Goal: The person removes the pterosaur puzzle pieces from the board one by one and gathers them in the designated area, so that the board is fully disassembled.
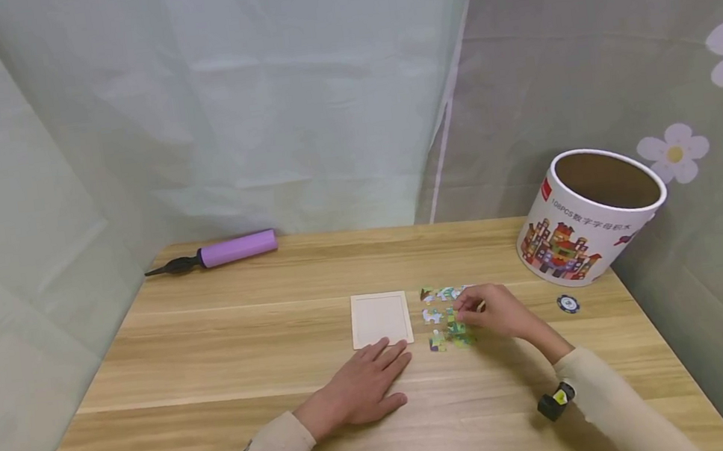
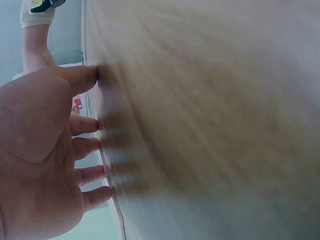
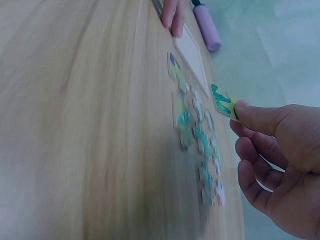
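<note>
My right hand (image 1: 497,310) pinches a green and yellow jigsaw puzzle piece (image 3: 224,101) between thumb and forefinger, lifted over the other pieces. Below it, several loose puzzle pieces (image 1: 433,316) lie in rough rows on the table, printed in green, white and blue. A square, pale puzzle frame (image 1: 377,294) with a bare recess sits just left of them. My left hand (image 1: 368,386) is spread palm down, its fingertips at the near edge of the frame. From the left wrist view, the straight fingers (image 2: 87,147) reach down to that edge.
A purple hand pump (image 1: 239,248) with a black nozzle lies at the back left of the wooden table (image 1: 216,364). At the back right stands a large white bucket (image 1: 560,246) with printed blocks on it. A dark round chip (image 1: 568,304) lies in front of the bucket.
</note>
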{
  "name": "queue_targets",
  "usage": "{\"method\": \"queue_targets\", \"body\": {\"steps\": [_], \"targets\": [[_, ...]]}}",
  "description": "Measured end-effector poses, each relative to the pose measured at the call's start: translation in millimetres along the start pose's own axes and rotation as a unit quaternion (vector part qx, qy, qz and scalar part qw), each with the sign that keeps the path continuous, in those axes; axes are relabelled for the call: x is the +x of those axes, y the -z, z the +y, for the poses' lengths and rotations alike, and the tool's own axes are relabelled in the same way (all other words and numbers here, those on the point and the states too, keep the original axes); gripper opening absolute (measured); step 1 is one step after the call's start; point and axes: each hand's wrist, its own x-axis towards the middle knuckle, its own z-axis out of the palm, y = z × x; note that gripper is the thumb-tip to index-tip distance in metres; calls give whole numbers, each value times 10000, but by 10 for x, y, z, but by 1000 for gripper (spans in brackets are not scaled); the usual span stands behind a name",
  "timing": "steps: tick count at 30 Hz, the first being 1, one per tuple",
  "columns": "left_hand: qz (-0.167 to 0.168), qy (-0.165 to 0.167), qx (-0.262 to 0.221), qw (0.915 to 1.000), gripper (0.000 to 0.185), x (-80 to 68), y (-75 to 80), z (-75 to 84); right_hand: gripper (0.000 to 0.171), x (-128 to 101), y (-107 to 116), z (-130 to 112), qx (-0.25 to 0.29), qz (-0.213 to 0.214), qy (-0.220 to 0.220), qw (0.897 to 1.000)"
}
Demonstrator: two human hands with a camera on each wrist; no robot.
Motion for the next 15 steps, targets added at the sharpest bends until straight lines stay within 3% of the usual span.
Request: {"method": "queue_targets", "body": {"steps": [15], "targets": [[-141,80,-20,9999,63,-14,9,-1,5,-345,188,206,-37,79,-549,9985]]}}
